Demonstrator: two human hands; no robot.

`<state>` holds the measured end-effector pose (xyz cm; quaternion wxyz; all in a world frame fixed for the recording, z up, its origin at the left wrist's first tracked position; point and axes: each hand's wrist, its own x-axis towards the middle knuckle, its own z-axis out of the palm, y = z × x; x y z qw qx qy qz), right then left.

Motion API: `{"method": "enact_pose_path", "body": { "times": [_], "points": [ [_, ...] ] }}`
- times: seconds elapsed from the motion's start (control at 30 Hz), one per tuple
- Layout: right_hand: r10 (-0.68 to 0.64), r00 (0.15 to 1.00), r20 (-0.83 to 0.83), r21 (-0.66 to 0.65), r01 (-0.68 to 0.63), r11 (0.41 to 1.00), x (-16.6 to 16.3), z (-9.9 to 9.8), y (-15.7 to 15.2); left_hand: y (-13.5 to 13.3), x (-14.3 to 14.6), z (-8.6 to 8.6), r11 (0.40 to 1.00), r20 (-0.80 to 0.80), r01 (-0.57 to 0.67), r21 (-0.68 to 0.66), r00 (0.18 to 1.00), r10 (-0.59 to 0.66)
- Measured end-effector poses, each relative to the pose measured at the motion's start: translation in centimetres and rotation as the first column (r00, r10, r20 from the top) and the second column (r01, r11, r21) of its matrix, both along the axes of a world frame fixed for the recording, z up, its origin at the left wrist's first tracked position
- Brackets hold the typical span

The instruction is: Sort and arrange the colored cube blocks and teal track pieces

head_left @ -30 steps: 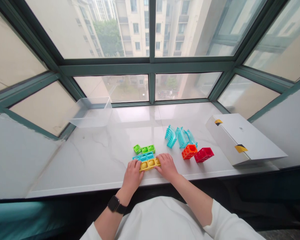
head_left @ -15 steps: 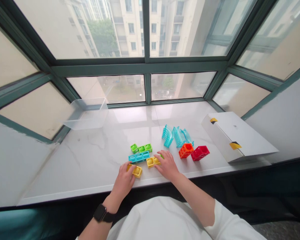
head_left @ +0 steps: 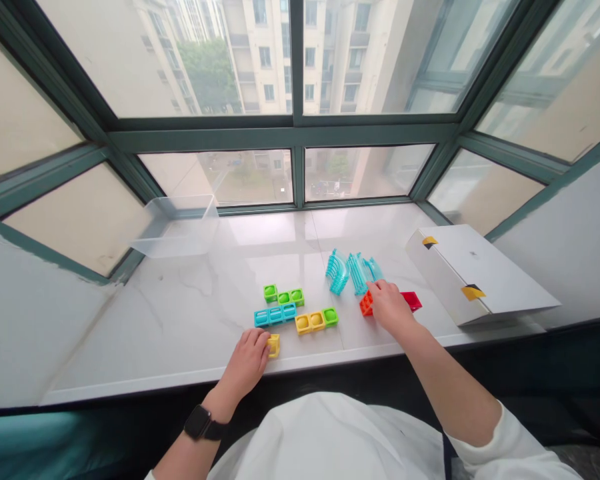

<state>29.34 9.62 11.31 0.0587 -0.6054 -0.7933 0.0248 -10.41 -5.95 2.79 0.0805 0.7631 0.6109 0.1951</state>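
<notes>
Our right hand [head_left: 391, 307] has left the yellow row [head_left: 310, 323] for the orange block [head_left: 365, 305] to the row's right, grip unclear; our left hand [head_left: 247, 362] pinches the split-off yellow block [head_left: 274, 345] left of the row.

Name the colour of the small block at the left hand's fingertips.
Yellow: the block at the left hand shows best in the head view.

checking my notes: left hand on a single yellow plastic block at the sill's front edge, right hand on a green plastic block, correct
Not quite: the head view shows the right hand on the orange plastic block, not a green one. The left hand is on the single yellow plastic block at the front edge of the white marble sill.
</notes>
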Motion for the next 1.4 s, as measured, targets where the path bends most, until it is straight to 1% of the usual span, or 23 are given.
{"method": "enact_pose_path", "body": {
  "times": [0.1, 0.17, 0.23, 0.3, 0.37, 0.43, 0.5, 0.53, 0.6, 0.67, 0.7, 0.77, 0.83, 0.9, 1.03, 1.13, 1.27, 1.4],
  "points": [
    [0.014, 0.998, -0.058, -0.018, -0.015, 1.000, -0.1, 1.8, -0.7, -0.1, -0.2, 0.2, 1.000, -0.002, -0.013, -0.026, 1.000, 0.013],
    [0.031, 0.991, -0.134, -0.008, -0.033, 0.999, -0.3, 3.7, -1.6, -0.2, -0.4, 0.1, 0.999, -0.016, -0.023, -0.023, 1.000, 0.023],
    [0.073, 0.970, -0.233, -0.010, -0.077, 0.997, -0.7, 5.8, -2.6, -0.3, -0.5, -0.2, 1.000, -0.028, -0.020, -0.002, 0.999, 0.020],
    [0.130, 0.924, -0.361, -0.033, -0.152, 0.988, -1.7, 7.2, -3.5, -0.4, -0.7, -0.4, 0.999, -0.033, -0.030, 0.032, 0.999, 0.031],
    [0.197, 0.851, -0.487, -0.067, -0.261, 0.963, -3.5, 7.4, -4.2, -0.7, -0.8, -0.6, 0.994, -0.025, -0.074, 0.075, 0.997, 0.076],
    [0.235, 0.769, -0.594, -0.095, -0.358, 0.929, -5.9, 6.4, -4.5, -0.9, -1.0, -0.4, 0.983, 0.016, -0.142, 0.113, 0.990, 0.141],
    [0.245, 0.713, -0.657, -0.119, -0.419, 0.900, -8.5, 4.4, -4.6, -0.9, -1.3, 0.1, 0.966, 0.095, -0.222, 0.136, 0.973, 0.210],
    [0.248, 0.698, -0.672, -0.136, -0.446, 0.885, -9.7, 3.3, -4.7, -0.9, -1.4, 0.6, 0.954, 0.142, -0.264, 0.141, 0.959, 0.244],
    [0.261, 0.685, -0.680, -0.163, -0.488, 0.857, -11.9, 1.2, -4.8, -0.4, -1.7, 1.8, 0.929, 0.231, -0.338, 0.155, 0.926, 0.298],
    [0.276, 0.687, -0.672, -0.175, -0.509, 0.843, -13.5, -0.6, -4.9, 0.5, -1.7, 3.2, 0.902, 0.291, -0.391, 0.181, 0.898, 0.331],
    [0.283, 0.688, -0.669, -0.176, -0.516, 0.838, -14.1, -1.2, -5.0, 1.2, -1.6, 3.9, 0.892, 0.305, -0.408, 0.193, 0.889, 0.340],
    [0.291, 0.687, -0.665, -0.172, -0.521, 0.836, -14.8, -2.1, -5.2, 3.1, -1.0, 5.2, 0.892, 0.314, -0.410, 0.189, 0.886, 0.341],
    [0.298, 0.685, -0.665, -0.160, -0.520, 0.839, -15.1, -2.6, -5.2, 5.3, 0.1, 6.2, 0.922, 0.302, -0.361, 0.143, 0.903, 0.307],
    [0.301, 0.682, -0.667, -0.147, -0.517, 0.843, -15.1, -2.8, -5.3, 7.7, 1.4, 6.8, 0.939, 0.254, -0.333, 0.088, 0.919, 0.302],
    [0.298, 0.678, -0.672, -0.144, -0.514, 0.846, -15.0, -2.9, -5.4, 11.8, 3.9, 7.1, 0.953, 0.112, -0.301, -0.037, 0.946, 0.304],
    [0.291, 0.679, -0.674, -0.153, -0.514, 0.844, -14.9, -2.9, -5.6, 14.0, 5.0, 7.1, 0.953, 0.046, -0.285, -0.103, 0.956, 0.291],
    [0.298, 0.680, -0.670, -0.162, -0.525, 0.836, -15.1, -2.8, -5.7, 16.6, 5.4, 7.2, 0.952, -0.086, -0.284, -0.113, 0.957, 0.276],
    [0.287, 0.685, -0.669, -0.173, -0.520, 0.837, -15.4, -2.6, -5.8, 18.7, 5.7, 7.2, 0.962, -0.139, -0.223, -0.154, 0.969, 0.203]
  ]
}}
